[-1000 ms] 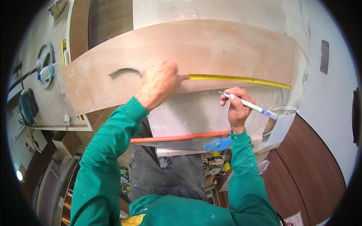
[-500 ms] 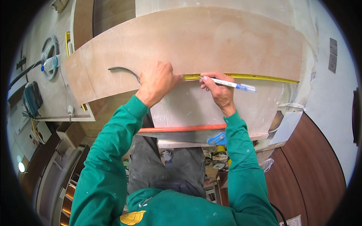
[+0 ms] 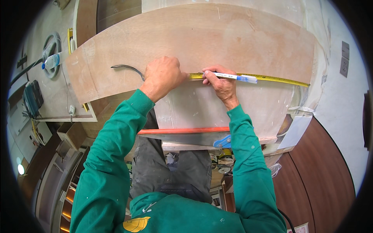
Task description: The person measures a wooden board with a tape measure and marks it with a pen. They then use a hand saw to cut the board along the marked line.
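A large curved plywood sheet [image 3: 217, 39] lies in front of me. Along its near edge runs the yellow blade of a tape measure [image 3: 279, 80], reaching to the sheet's right end. My left hand [image 3: 163, 75] is closed around the tape measure's body, which its fingers hide; a dark strap [image 3: 126, 67] trails out to the left over the wood. Between the fingers of my right hand [image 3: 223, 87] is a white marker pen [image 3: 230, 76] with a blue end. Its tip points left, at the tape blade beside the sheet's edge.
Under the sheet is a pale board [image 3: 194, 108]. Nearer me lies a long grey blade with an orange edge [image 3: 182, 131] and a blue handle [image 3: 222, 142]. At left are a plastic bottle [image 3: 51, 61] and a grey coiled hose [image 3: 49, 42]. A white wall [image 3: 338, 93] borders the right.
My right hand has shifted slightly left along the tape, and the pen lies a little flatter. My left hand keeps its hold. The whole view has moved slightly.
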`<state>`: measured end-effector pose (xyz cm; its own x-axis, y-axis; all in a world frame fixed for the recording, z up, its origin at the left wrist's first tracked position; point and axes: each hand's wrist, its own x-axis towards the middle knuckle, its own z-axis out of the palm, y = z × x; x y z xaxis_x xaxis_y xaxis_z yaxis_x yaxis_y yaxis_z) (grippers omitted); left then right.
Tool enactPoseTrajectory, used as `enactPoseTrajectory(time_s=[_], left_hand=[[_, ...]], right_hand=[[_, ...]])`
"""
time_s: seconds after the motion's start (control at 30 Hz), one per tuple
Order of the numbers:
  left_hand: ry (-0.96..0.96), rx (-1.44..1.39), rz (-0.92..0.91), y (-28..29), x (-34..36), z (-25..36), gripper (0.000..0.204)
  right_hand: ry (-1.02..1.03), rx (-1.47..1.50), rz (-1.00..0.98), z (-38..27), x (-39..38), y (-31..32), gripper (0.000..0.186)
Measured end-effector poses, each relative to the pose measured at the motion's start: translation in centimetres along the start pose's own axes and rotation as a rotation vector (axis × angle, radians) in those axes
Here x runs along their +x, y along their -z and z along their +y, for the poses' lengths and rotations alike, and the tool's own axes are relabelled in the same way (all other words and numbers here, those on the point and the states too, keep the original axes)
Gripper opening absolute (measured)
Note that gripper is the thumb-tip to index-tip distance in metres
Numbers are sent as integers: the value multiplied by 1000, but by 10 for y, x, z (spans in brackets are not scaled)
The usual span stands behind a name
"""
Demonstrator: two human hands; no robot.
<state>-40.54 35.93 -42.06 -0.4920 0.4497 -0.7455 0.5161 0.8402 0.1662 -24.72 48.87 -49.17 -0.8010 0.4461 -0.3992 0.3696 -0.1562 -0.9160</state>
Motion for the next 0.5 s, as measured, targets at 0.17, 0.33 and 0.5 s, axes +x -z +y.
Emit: enactPoseTrajectory(time_s=[0.17, 0.33, 0.5], left_hand=[[-4, -4, 14, 1, -1, 0, 42], [-8, -16, -3, 1, 1, -1, 42], [-15, -2, -4, -1, 3, -2, 43]], right_hand=[[2, -37, -23, 1, 2, 2, 14], [8, -51, -30, -2, 3, 1, 14], [8, -47, -31, -1, 3, 1, 15]])
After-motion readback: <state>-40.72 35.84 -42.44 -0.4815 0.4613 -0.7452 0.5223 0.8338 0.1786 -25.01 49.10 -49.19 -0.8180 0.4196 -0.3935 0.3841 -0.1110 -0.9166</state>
